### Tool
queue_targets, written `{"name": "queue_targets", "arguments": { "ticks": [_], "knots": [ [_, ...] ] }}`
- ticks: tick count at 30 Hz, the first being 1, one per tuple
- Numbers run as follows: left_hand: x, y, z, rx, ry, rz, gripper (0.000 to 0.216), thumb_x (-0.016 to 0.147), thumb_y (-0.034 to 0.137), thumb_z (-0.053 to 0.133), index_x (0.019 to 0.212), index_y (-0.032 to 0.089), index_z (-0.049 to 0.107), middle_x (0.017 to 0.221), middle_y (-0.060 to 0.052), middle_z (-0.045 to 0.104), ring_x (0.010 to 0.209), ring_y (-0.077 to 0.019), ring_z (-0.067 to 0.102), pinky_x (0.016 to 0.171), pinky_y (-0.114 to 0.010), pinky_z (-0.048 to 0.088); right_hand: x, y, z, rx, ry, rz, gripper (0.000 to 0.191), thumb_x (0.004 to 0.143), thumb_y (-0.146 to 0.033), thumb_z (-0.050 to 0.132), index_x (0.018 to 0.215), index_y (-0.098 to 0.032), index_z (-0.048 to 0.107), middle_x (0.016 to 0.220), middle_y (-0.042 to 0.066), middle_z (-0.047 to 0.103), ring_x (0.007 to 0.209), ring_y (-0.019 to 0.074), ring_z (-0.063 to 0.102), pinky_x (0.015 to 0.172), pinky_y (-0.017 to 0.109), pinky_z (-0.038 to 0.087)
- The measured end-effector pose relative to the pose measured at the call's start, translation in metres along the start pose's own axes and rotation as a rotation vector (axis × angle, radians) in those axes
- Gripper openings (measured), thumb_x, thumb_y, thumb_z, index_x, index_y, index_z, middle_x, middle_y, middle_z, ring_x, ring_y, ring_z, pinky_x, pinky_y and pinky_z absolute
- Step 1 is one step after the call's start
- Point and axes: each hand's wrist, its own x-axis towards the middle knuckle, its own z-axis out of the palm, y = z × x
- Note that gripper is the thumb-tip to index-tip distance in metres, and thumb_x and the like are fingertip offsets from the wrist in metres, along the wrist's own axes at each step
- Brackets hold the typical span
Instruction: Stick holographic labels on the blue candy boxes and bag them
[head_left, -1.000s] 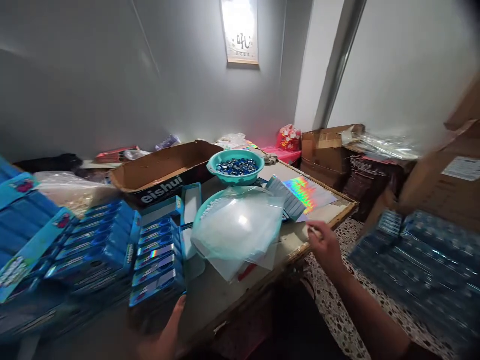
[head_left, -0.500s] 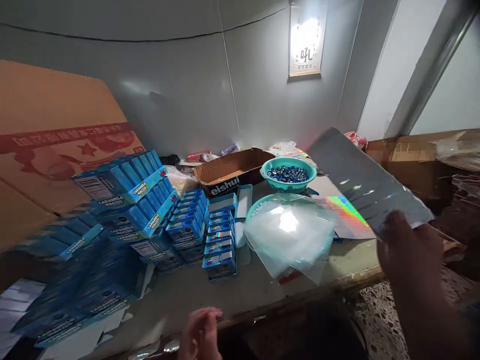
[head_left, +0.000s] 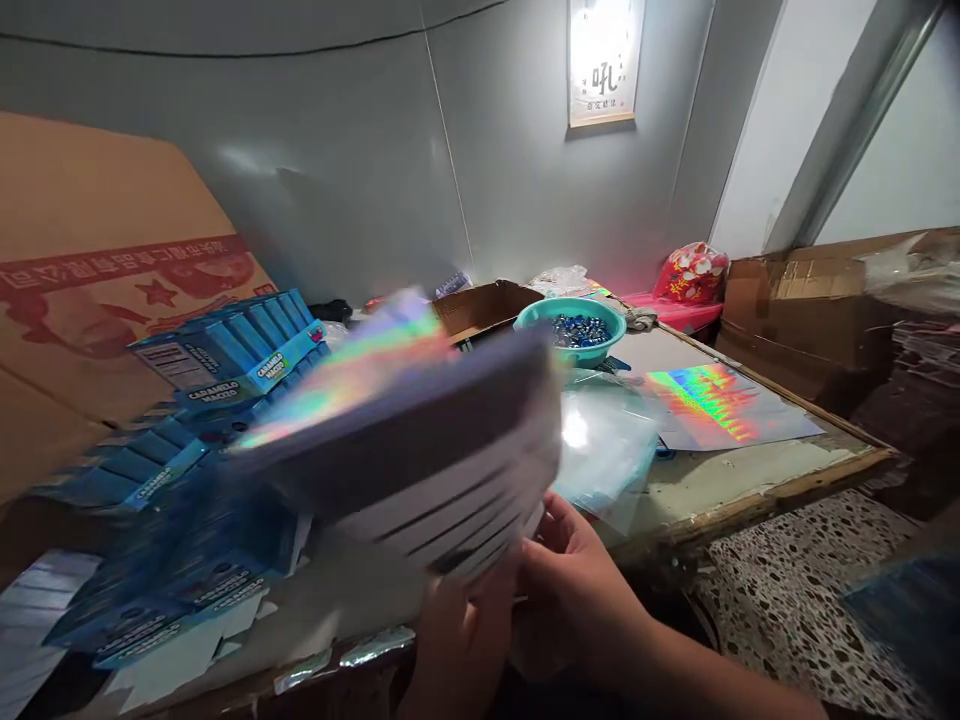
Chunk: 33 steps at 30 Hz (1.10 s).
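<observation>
A flexible holographic sheet (head_left: 420, 450), blurred by motion, tilts up above the table in front of me. Its upper face shines in rainbow colours, and its near side shows dark and white bands. My left hand (head_left: 465, 635) grips its lower edge, with part of the fingers hidden behind it. Close by, my right hand (head_left: 574, 575) pinches the lower right corner between thumb and fingers. Behind the sheet, a clear plastic film (head_left: 611, 440) lies over a teal basin, which is partly hidden. Another holographic sheet (head_left: 750, 410) lies flat on the right of the table.
Blue candy boxes (head_left: 225, 350) are stacked at the left, before a large carton (head_left: 97, 220). A teal bowl (head_left: 611, 345) of small blue wrapped pieces stands behind the film. The table's worn edge (head_left: 810, 480) runs along the right. Brown cartons (head_left: 795, 315) stand beyond it.
My right hand has brought the sheet from the far right to the middle. My left hand, empty before, now grips it too. The view has shifted slightly.
</observation>
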Motion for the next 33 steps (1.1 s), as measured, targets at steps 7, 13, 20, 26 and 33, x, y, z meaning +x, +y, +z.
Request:
{"name": "queue_targets", "arguments": {
  "ticks": [7,13,20,26,33],
  "knots": [
    [0.027,0.011,-0.011,0.485,0.327,0.49,0.043,0.088,0.021,0.05,0.126,0.027,0.07,0.111,-0.012,0.06,0.086,-0.0212,0.056,0.079,-0.037,0.052,-0.002,-0.009,-0.015,-0.393,0.003,-0.332,0.07,0.076,-0.041,0.083,0.137,-0.032,0.049,0.146,0.007,0.049,0.137,0.0265,0.044,0.115,0.045,0.037],
    [0.017,0.017,0.015,0.524,0.165,0.769,0.052,0.091,0.015,0.057,0.142,0.022,0.054,0.097,-0.009,0.058,0.083,-0.0199,0.053,0.073,-0.034,0.047,-0.009,-0.044,-0.018,-0.555,0.129,-0.402,0.027,0.091,-0.047,0.065,0.095,-0.021,0.065,0.086,0.003,0.067,0.079,0.0164,0.059,0.074,0.028,0.05],
    [0.004,0.03,0.021,0.453,0.155,0.784,0.046,0.082,0.033,0.076,0.124,0.022,0.062,0.11,-0.009,0.06,0.099,-0.0256,0.058,0.088,-0.042,0.047,-0.012,-0.064,-0.026,-0.629,0.108,-0.351,0.026,0.096,-0.042,0.057,0.082,-0.02,0.059,0.069,-0.002,0.05,0.06,0.0118,0.043,0.055,0.024,0.037],
    [0.008,0.029,0.014,0.476,0.278,0.583,0.079,0.075,0.045,0.08,0.143,0.019,0.051,0.143,-0.021,0.041,0.129,-0.0384,0.046,0.102,-0.053,0.045,-0.014,-0.073,-0.018,-0.994,-0.074,-0.366,0.023,0.098,-0.027,0.052,0.077,-0.019,0.058,0.073,-0.002,0.057,0.07,0.0123,0.05,0.064,0.024,0.04],
    [0.022,0.033,-0.012,0.652,0.103,0.98,0.063,0.082,0.037,0.076,0.138,0.016,0.054,0.131,-0.014,0.065,0.13,-0.0301,0.054,0.123,-0.055,-0.003,-0.017,-0.084,-0.006,-1.452,-0.271,-0.341,0.02,0.095,-0.012,0.052,0.092,-0.019,0.07,0.087,0.001,0.072,0.074,0.0125,0.06,0.068,0.025,0.037]
  ]
}}
